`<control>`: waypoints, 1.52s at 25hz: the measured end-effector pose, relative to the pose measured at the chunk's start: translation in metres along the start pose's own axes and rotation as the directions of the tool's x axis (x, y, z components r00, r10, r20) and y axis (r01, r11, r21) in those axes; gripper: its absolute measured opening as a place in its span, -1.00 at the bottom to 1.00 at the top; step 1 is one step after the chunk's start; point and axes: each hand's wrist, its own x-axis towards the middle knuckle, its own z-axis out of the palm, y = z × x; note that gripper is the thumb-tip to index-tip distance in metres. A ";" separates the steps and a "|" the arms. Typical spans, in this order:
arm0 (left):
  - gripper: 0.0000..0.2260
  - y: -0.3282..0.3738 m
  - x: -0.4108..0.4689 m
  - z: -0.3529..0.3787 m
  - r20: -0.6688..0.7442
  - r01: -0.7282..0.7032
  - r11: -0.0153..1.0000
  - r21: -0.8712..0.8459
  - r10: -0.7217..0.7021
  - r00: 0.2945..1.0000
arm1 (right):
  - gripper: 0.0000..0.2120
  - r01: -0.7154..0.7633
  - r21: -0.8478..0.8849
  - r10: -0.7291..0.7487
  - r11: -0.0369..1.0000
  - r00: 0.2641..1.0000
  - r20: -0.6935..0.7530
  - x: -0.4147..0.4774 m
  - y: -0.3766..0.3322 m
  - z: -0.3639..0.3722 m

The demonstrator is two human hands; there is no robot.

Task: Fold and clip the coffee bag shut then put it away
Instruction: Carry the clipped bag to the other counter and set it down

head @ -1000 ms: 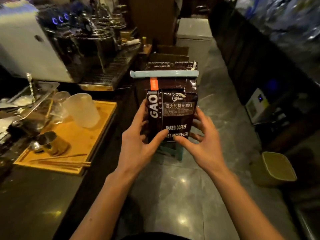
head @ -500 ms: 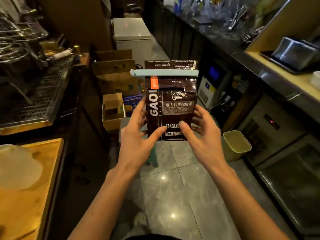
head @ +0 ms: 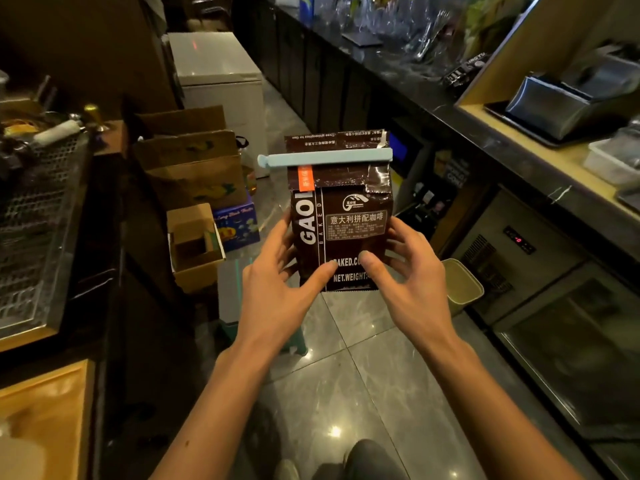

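Observation:
A dark brown coffee bag (head: pixel 343 230) with white lettering is held upright in the air over the tiled aisle. Its top is folded over, and a pale blue clip (head: pixel 325 158) clamps across the fold. My left hand (head: pixel 277 289) grips the bag's lower left side with the thumb on its front. My right hand (head: pixel 405 282) holds the lower right side, thumb pressed on the front too.
A dark counter with a wooden tray (head: pixel 41 410) and a metal grille (head: pixel 31 216) runs along the left. Cardboard boxes (head: pixel 194 174) and a white chest freezer (head: pixel 218 74) stand ahead. On the right are under-counter fridges (head: pixel 554 306), a bar top, and a small green bin (head: pixel 462 285).
My view has swung from the left counter toward the aisle and the right-hand fridges. The clipped bag stays in both hands in the same grip.

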 end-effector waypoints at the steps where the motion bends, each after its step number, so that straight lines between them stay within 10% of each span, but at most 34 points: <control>1: -0.27 -0.004 0.011 0.004 0.004 0.002 1.000 -0.013 -0.002 1.000 | -0.49 -0.001 0.004 0.001 1.000 1.000 -0.005 0.009 0.006 0.000; 20: -0.30 -0.015 0.345 0.248 0.059 -0.067 0.997 -0.039 0.069 0.996 | -0.53 -0.001 0.017 0.002 1.000 0.994 -0.106 0.342 0.188 -0.114; 38: -0.25 -0.109 0.764 0.284 0.158 -0.135 0.989 -0.064 0.143 0.977 | -0.47 -0.109 -0.044 0.098 0.993 0.977 -0.191 0.718 0.293 -0.010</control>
